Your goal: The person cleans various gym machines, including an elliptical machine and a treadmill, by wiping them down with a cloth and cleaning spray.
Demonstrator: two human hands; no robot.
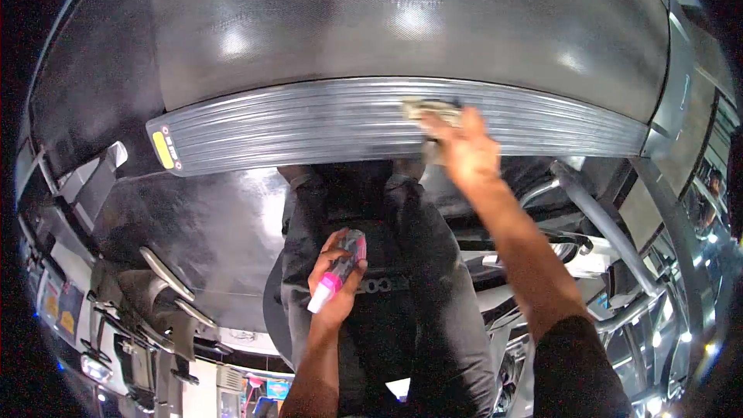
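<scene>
In the head view, the right hand [470,151] reaches out over a ridged treadmill side rail [294,124], its fingers bent over a pale, crumpled cloth [418,110] that lies against the grooves right of the rail's middle; hand and cloth are blurred, so how tightly the fingers close on it cannot be told. The left hand [334,275], nearer the body, is wrapped around a small spray bottle [354,243] with pink parts, tilted so that its white tip [318,299] points down and to the left of the view, above the dark trousers [445,279]. A yellow label [162,150] marks the rail's left end, and the dark treadmill belt [325,31] runs along its far side.
</scene>
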